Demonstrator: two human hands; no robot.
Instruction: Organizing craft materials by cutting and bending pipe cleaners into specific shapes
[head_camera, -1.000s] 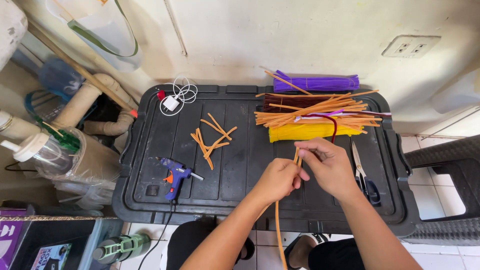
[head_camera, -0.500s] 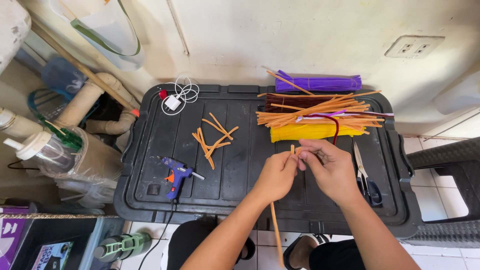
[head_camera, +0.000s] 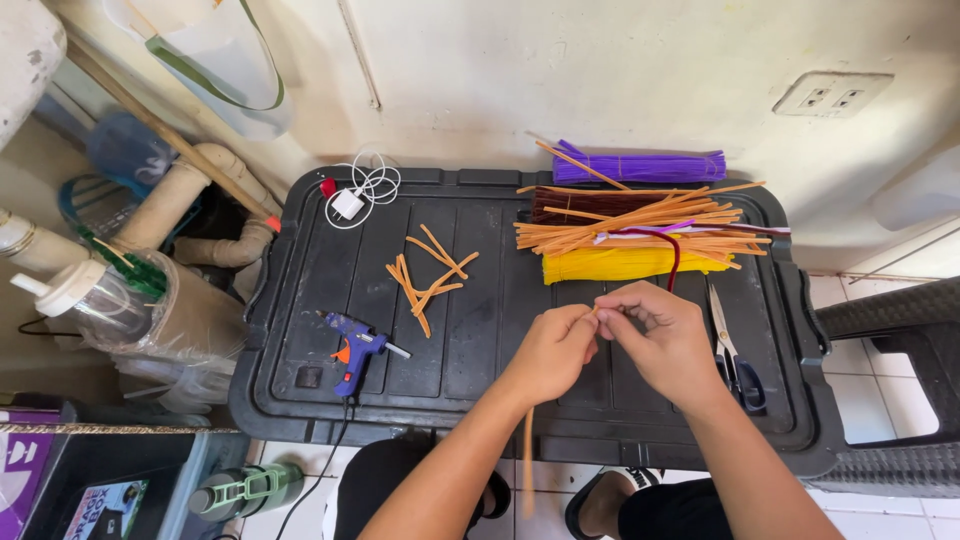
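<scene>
Twisting step: left hand (head_camera: 553, 352) and right hand (head_camera: 662, 340), each grip clenched on an orange pipe cleaner (head_camera: 527, 462) above the black worktop (head_camera: 300, 330); next, probably a firmer pinch.

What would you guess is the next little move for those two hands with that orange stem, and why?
Probably a small twist or bend at the top of the orange stem. Both the left hand and the right hand pinch its upper end between their fingertips, while the rest hangs down past the edge of the black lid. The scissors and glue gun lie untouched, so no cutting or gluing seems near.
</scene>
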